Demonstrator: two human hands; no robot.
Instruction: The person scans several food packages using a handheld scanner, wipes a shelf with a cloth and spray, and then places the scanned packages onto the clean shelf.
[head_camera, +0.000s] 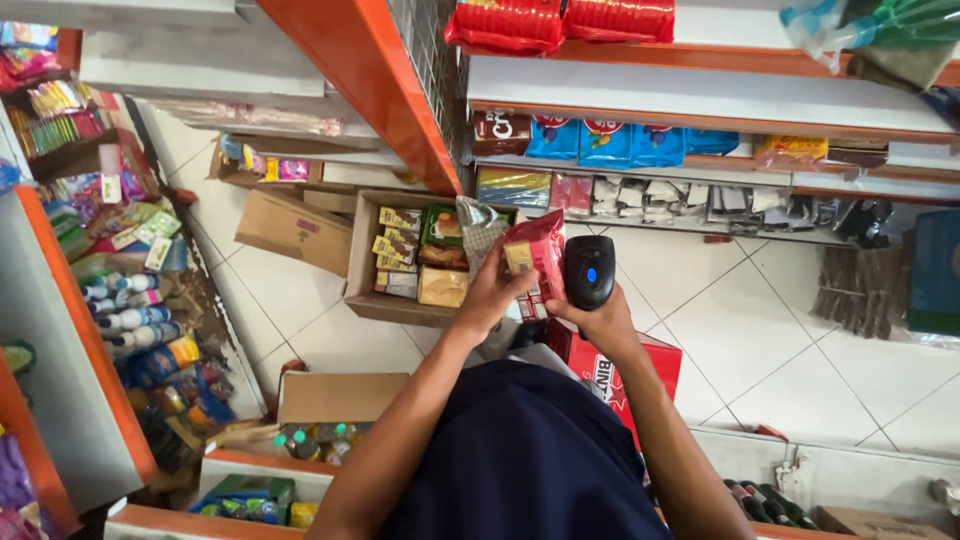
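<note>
My left hand (490, 292) holds a red snack packet (538, 262) with a yellow label, raised in front of me. My right hand (603, 322) grips a black handheld scanner (589, 270) with a blue button, its head right beside the packet's right edge. Both hands are over a white tiled floor, above my dark blue shirt. Below the right hand sits a red carton (610, 372) on the floor.
An open cardboard box (400, 300) of packets lies ahead on the floor. Another brown box (295, 230) lies further left. Orange-edged shelves (700, 100) with snack bags stand ahead. A rack of bottles and packets (140, 320) is on the left. A box of bottles (335, 400) sits near my feet.
</note>
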